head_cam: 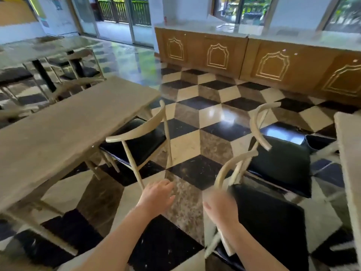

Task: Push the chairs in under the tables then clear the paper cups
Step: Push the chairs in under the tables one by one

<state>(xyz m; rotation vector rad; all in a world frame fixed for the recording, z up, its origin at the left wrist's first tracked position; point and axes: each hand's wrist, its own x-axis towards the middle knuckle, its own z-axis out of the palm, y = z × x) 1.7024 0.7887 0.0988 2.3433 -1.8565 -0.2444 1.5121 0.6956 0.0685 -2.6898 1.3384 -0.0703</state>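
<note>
Checkered floor; right hand grips chair.

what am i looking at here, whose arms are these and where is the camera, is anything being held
There is no machine here. The one picture comes from a wide-angle camera worn on a person's head, looking forward and down, so the two bare arms at the bottom are that person's own. The room is a dining area with a checkered floor and brown cabinets along the far wall. The left hand is open and holds nothing. The right hand is blurred but seems to grip the curved backrest of the near chair on the right. Another chair stands beyond it, and a third chair sits partly under the long table on the left. That tabletop looks bare; no paper cups show.
</note>
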